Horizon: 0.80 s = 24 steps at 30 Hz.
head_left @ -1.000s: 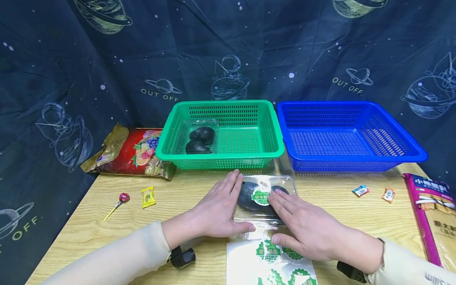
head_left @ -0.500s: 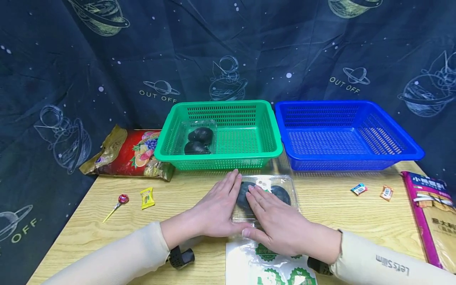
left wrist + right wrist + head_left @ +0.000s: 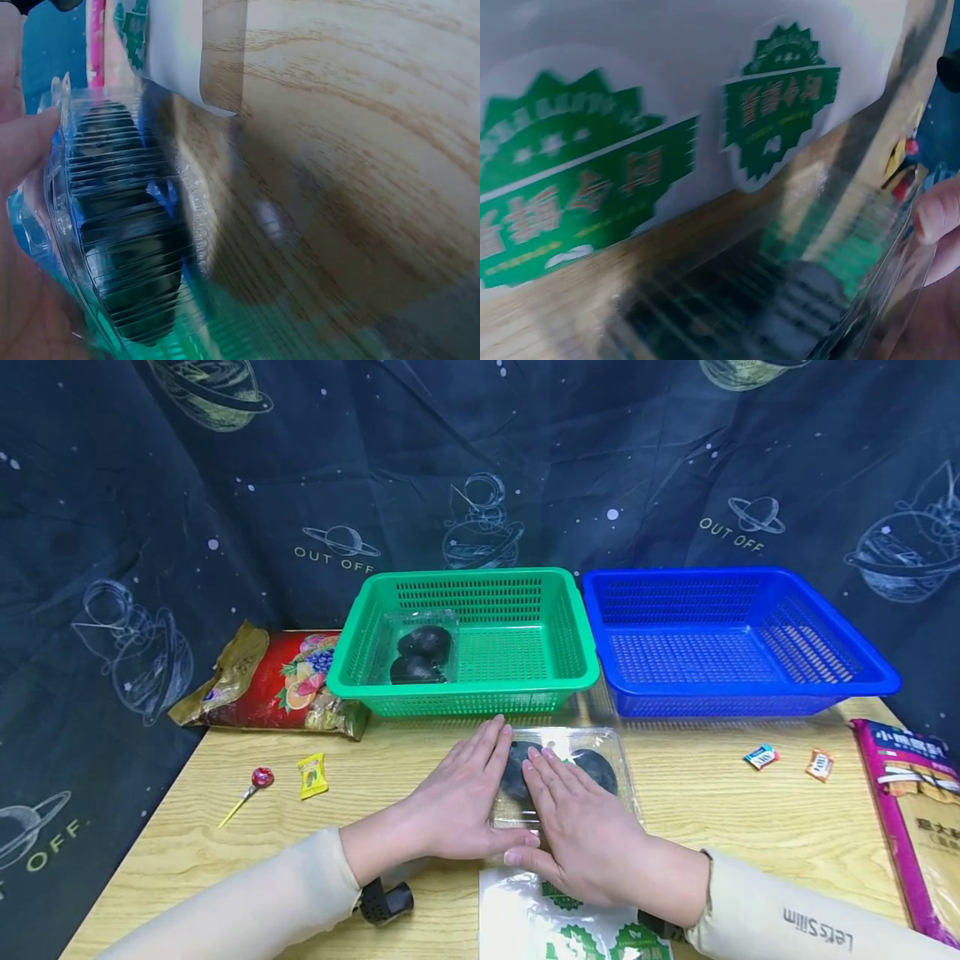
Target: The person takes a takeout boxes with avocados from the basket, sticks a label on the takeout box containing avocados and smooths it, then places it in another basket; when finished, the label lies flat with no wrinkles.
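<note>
A clear plastic clamshell box (image 3: 611, 742) holding two dark oval fruits (image 3: 597, 772) sits on the table before me. My left hand (image 3: 461, 797) lies along its left side, fingers straight, the thumb by the near edge. Across the lid my right hand (image 3: 592, 839) rests with straight fingers pressing over the left fruit; a green-and-white label there is mostly covered. The two thumbs nearly meet. The left wrist view has the ribbed side of the box (image 3: 124, 217) with the thumb at its rim. A white sheet of green round stickers (image 3: 510, 910) lies nearer me, partly under the right hand.
Behind stand a green basket (image 3: 465, 689), with another box of dark fruits (image 3: 423, 643) inside, and a blue basket (image 3: 720, 692). Left are a red-gold bag (image 3: 281, 681), a lollipop (image 3: 262, 777) and a yellow candy (image 3: 312, 776). Right lie two small candies (image 3: 762, 757) and a purple-edged packet (image 3: 911, 802).
My right hand has slid left across the lid, covering the label and uncovering the right fruit. The left hand has stayed beside the box.
</note>
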Each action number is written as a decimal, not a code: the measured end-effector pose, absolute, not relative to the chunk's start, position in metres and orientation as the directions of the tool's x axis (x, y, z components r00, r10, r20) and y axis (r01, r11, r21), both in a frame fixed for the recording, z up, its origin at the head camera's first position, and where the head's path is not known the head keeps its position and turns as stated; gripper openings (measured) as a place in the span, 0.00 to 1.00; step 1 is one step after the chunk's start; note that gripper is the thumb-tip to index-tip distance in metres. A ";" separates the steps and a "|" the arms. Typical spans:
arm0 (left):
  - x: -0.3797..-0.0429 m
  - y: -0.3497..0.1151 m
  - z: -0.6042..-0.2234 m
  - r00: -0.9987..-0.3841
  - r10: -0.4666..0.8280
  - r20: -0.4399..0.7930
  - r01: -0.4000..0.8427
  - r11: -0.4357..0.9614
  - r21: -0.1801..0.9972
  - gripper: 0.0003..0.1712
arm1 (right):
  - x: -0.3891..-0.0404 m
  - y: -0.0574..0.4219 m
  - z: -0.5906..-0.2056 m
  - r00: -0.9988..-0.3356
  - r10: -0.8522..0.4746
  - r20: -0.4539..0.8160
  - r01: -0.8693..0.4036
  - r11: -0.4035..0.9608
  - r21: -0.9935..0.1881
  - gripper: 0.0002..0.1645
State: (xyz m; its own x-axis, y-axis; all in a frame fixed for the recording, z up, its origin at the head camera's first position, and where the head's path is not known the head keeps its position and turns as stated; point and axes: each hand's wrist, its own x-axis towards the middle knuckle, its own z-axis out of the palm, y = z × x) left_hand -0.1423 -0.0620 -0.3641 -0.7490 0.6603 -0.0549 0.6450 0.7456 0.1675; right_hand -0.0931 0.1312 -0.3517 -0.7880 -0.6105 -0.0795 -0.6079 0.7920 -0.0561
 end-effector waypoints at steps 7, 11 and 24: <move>-0.142 -0.062 -0.363 -0.747 0.662 -0.059 0.646 0.745 0.167 0.68 | -0.090 0.145 -0.354 -0.785 -0.619 -0.015 -0.619 0.785 -0.024 0.53; -0.141 -0.061 -0.362 -0.754 0.655 -0.058 0.638 0.750 0.172 0.69 | -0.088 0.153 -0.355 -0.784 -0.620 0.005 -0.620 0.784 -0.018 0.51; -0.140 -0.060 -0.362 -0.768 0.638 -0.057 0.620 0.762 0.185 0.70 | -0.081 0.181 -0.358 -0.790 -0.605 0.094 -0.599 0.796 0.085 0.51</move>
